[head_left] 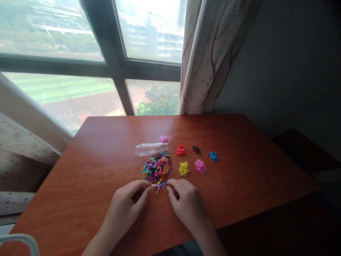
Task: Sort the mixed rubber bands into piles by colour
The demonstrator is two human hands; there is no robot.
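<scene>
A mixed heap of small coloured rubber bands (157, 166) lies on the wooden table, with a few loose pink and yellow bands (159, 186) at its near edge. From the left, my left hand (129, 201) pinches at those bands with thumb and forefinger. Opposite it, my right hand (186, 199) has thumb and forefinger drawn together at a blue band by the heap. Right of the heap lie sorted piles of red bands (180, 150), yellow bands (184, 169), pink bands (200, 166), black bands (196, 150) and blue bands (213, 156).
Behind the heap a clear plastic bottle (150, 149) lies on its side, near a pink cap with a loop (163, 138). The table (239, 177) reaches to a window with curtains (210, 53). A white curved object (22, 239) shows at the lower left.
</scene>
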